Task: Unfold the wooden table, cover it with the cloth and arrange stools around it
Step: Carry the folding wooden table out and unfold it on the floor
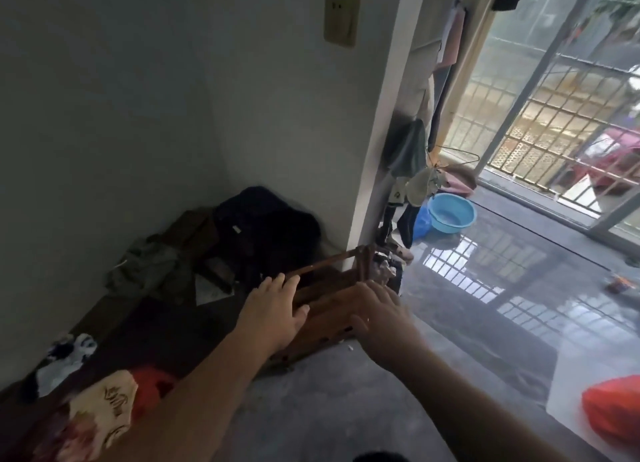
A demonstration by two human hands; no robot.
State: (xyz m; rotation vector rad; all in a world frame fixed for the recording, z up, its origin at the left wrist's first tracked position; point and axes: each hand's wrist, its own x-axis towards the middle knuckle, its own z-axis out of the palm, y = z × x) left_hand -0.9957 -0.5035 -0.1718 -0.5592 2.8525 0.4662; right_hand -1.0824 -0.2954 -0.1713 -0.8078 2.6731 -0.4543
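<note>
I had both hands out in front of me, reaching down toward the folded wooden table that stood on edge on the floor at about twelve o'clock, propped beside the wall corner. My left hand lay with fingers spread against the near left side of the frame, thumb pointing toward the wood, and my right hand was flat over the right side with fingers apart; neither was closed around a rail, so I judged them to be bracing the frame rather than gripping it, though motion blur kept me from being sure of contact. The hands were set apart on either side of the frame, which I took as the sensible hold for pulling it clear of the wall before opening its legs. At ten o'clock a dark bag and a heap of clothes crowded the corner, so the table would need to come toward me. A blue basin sat at two o'clock by the balcony door. I saw no stools, and could not tell which fabric was the cloth.
</note>
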